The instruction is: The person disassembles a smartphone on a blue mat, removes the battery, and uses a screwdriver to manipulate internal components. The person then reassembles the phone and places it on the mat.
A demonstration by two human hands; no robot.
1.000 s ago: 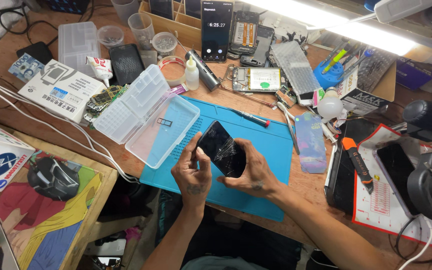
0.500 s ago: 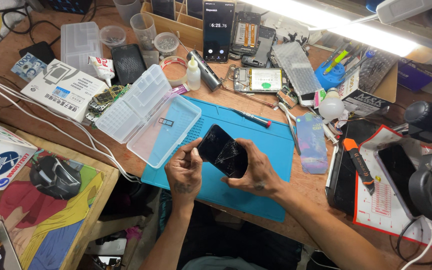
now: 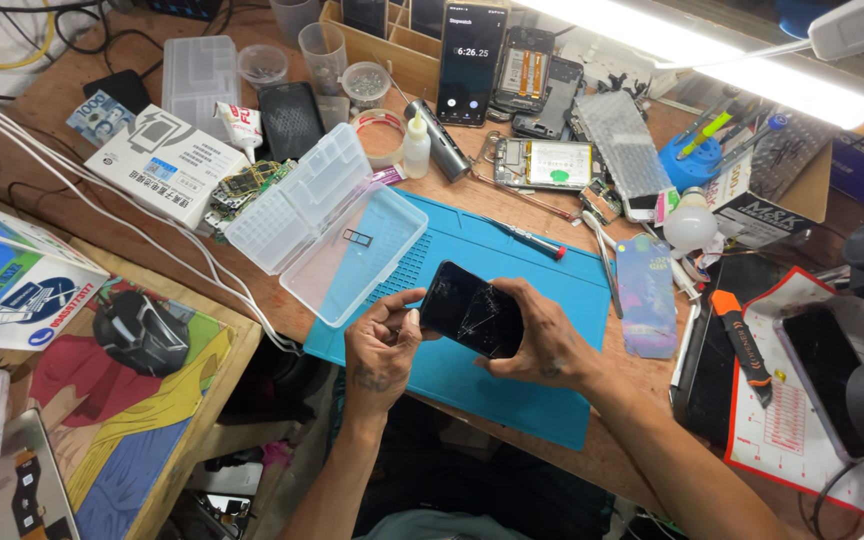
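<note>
Light: bright, from a lamp bar at top right, blown out white.
Glare: faint sheen on the cracked phone screen.
Shadows: soft, beneath the counter edge.
Focus: sharp centre; edges bend slightly.

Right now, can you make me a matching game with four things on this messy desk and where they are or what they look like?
Things:
1. phone
2. clear plastic box
3. screwdriver
4. work mat

Descriptions:
A. blue, lying flat on the desk
B. lid open, beside the mat
C. cracked screen, held in both hands
D. red tip, lying on the mat

Pairs: 1-C, 2-B, 3-D, 4-A
</note>
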